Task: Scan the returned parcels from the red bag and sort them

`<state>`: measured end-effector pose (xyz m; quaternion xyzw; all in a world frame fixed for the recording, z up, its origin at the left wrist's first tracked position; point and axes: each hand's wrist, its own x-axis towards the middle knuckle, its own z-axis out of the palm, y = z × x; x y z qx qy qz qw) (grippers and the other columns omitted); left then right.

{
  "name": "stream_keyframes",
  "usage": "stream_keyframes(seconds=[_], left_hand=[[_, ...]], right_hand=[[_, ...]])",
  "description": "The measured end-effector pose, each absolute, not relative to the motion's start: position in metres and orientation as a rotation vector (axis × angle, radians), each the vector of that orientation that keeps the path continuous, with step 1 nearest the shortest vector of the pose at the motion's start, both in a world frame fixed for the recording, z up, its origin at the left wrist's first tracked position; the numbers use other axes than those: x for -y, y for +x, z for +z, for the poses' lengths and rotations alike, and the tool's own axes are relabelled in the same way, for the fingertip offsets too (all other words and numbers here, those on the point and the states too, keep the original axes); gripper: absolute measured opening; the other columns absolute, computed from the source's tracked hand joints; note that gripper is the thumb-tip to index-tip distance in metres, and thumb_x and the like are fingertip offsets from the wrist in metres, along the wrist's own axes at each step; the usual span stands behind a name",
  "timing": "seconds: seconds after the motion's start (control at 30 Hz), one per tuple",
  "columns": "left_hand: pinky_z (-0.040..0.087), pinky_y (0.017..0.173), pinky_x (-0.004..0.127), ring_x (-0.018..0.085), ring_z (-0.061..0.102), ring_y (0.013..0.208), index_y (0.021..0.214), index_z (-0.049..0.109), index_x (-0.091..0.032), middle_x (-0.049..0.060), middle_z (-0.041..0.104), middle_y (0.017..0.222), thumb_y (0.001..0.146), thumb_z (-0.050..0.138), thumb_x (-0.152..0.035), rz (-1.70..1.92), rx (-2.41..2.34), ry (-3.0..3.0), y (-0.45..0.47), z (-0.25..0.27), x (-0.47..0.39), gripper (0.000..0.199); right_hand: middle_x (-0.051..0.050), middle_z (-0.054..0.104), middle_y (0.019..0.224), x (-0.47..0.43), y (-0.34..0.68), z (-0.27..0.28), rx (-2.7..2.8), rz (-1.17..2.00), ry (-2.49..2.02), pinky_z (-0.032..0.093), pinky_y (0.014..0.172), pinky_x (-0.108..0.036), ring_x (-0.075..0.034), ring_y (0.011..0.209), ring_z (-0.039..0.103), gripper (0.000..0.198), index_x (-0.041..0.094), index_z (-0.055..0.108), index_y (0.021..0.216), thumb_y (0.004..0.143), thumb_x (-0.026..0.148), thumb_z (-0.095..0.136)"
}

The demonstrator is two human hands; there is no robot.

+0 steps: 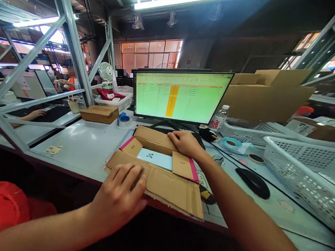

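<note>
An opened brown cardboard box (164, 181) lies at the desk's front edge with its flaps spread. Inside shows a light-blue flat item (157, 160) with a dark squiggle on it. Pink strips edge the two side flaps, which bear handwritten marks. My left hand (121, 192) is curled over the left part of the near flap, its fingertips partly hidden. At the far flap, my right hand (186, 143) grips the right end, thumb on top and the other fingers mostly out of sight.
Behind the box stands a monitor (180, 98). A black mouse (253, 182), white plastic basket (302, 177), tape roll (231, 143) and water bottle (220, 119) are on the right. Leftward are a closed carton (100, 113), blue tape (124, 118) and a metal frame (73, 42); beyond sits another person.
</note>
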<state>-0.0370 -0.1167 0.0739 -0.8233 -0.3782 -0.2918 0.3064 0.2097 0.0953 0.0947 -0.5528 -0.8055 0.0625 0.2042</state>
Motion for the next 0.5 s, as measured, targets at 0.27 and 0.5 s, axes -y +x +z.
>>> stream_keyframes(seconds=[0.27, 0.5], left_hand=[[0.058, 0.083, 0.033, 0.023, 0.074, 0.097, 0.126, 0.067, -0.027, 0.006, 0.069, 0.129, 0.094, 0.068, -0.033, -0.199, 1.240, -2.800, -0.051, 0.142, 0.083, 0.033], [0.055, 0.083, 0.041, 0.036, 0.070, 0.106, 0.109, 0.071, -0.015, 0.017, 0.076, 0.110, 0.076, 0.083, -0.049, 0.370, 1.145, -2.816, 0.006, 0.146, 0.055, 0.049]], right_hand=[[-0.006, 0.067, 0.072, -0.049, 0.188, 0.108, 2.284, 0.040, -1.313, 0.029, 0.062, -0.031, -0.018, 0.065, 0.051, 0.045, 0.021, 0.067, 0.079, 0.100, 0.050, 0.040], [-0.007, 0.072, 0.084, -0.031, 0.179, 0.108, 2.238, 0.165, -1.118, 0.041, 0.071, -0.032, -0.020, 0.077, 0.062, 0.038, 0.020, 0.069, 0.086, 0.099, 0.046, 0.045]])
